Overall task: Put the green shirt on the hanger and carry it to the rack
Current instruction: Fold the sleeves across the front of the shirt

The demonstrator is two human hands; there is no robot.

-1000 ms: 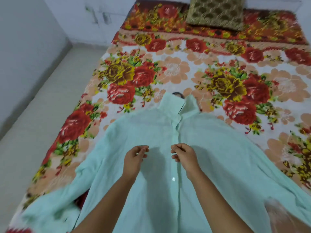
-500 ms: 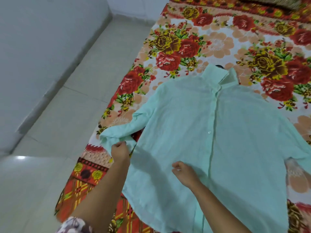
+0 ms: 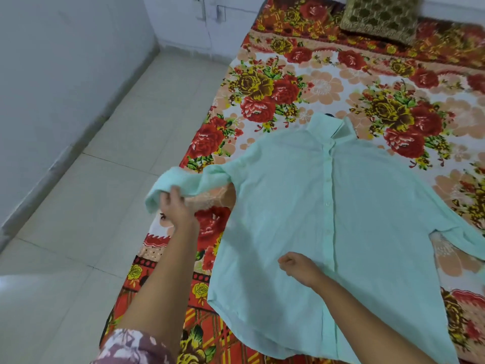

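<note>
A pale green buttoned shirt [image 3: 341,211] lies flat, front up, on the flowered bed sheet, collar pointing away from me. A dark bit of hanger [image 3: 329,115] peeks out above the collar. My left hand [image 3: 175,206] grips the shirt's left sleeve [image 3: 189,183] near the cuff and holds it lifted out past the bed's left edge. My right hand [image 3: 299,266] rests on the shirt front just left of the button line, fingers curled; whether it pinches cloth I cannot tell. The right sleeve runs off toward the right edge of the view.
The bed [image 3: 341,82] with its red and yellow floral sheet fills the right side. A brown patterned cushion [image 3: 380,17] sits at the head. Pale floor tiles [image 3: 91,206] and a grey-white wall [image 3: 52,88] lie to the left.
My left hand went from the shirt's front to the left sleeve and pulled it outward and up. My right hand slid down the front. The view swung left, then back.
</note>
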